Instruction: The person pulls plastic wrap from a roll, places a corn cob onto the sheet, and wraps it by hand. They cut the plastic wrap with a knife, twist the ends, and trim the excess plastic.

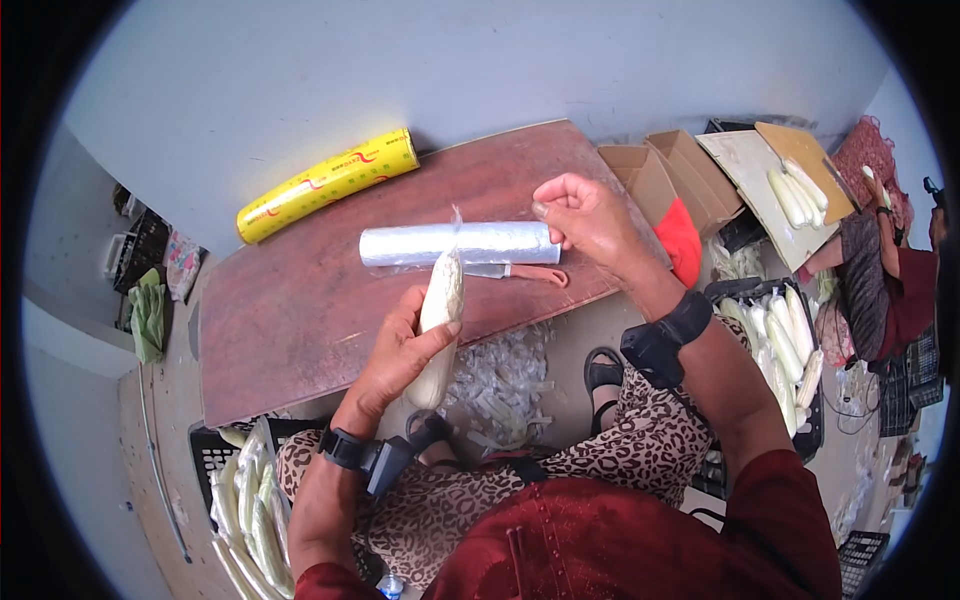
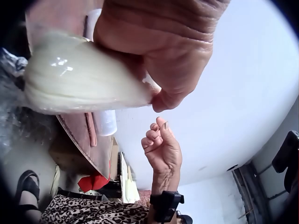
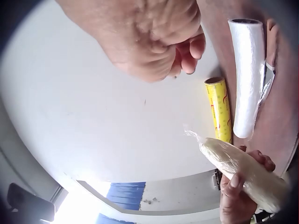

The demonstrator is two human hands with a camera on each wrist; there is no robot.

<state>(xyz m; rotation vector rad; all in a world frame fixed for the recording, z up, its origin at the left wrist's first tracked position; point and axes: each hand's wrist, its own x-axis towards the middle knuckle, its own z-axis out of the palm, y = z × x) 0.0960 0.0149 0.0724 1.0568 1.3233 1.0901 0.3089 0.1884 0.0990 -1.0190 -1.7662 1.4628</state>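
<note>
No words or numbers can be made out; the yellow roll [image 1: 328,186] bears red swirl marks and small lines of print, too tiny and blurred to read.

Your cob [image 1: 442,305] is pale cream, long and rounded, narrowing toward the tip. Clear film [image 3: 222,156] covers it, glossy and lightly creased; at the tip, the film gathers into a thin, loose tail. You hold the cob in your left grip [image 1: 402,350], thumb on one side and fingers round the other, with the tip directed away from you and the broad end toward you. Your roll [image 1: 410,245] lies on its side on the bench [image 1: 290,320], crosswise before you. It is silvery white, with a dark hollow visible at one end.
</note>
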